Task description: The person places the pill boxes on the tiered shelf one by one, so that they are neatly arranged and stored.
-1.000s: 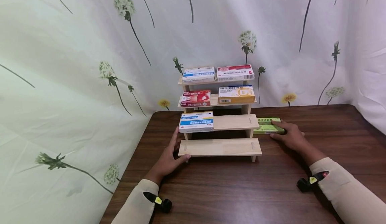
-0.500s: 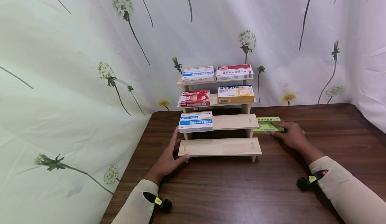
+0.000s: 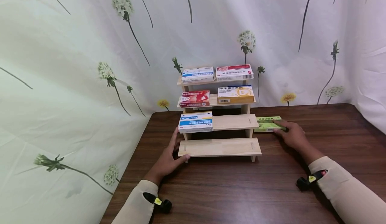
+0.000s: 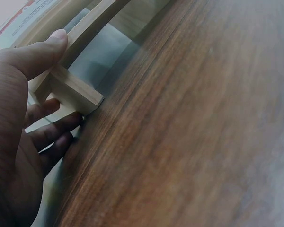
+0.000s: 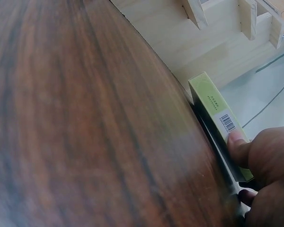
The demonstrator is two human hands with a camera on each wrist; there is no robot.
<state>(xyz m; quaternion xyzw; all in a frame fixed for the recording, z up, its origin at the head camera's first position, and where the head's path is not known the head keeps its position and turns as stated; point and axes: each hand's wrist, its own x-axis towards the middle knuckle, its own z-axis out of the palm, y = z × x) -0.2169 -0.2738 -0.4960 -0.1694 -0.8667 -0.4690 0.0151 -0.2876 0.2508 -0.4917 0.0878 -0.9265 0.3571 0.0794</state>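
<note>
My right hand grips the right end of a flat green medicine box beside a stepped wooden rack. In the right wrist view, the thumb presses the box's barcoded side; its lower edge stands slightly off the table near the hand. My left hand rests at the rack's front left corner. Its thumb touches the bottom shelf's front edge, and the fingers, spread and fairly straight, lie along the left side. Just above them is a blue-and-white medicine box on the second shelf from the bottom.
The third shelf carries a red box and a yellow-and-white box. On the top shelf lie another blue-and-white box and a red-and-white box. A flower-printed curtain hangs behind and left of the brown table.
The right hand has shifted its hold on the green box, whose right end has risen and tilted a little. The left hand and the rack stay as they were.
</note>
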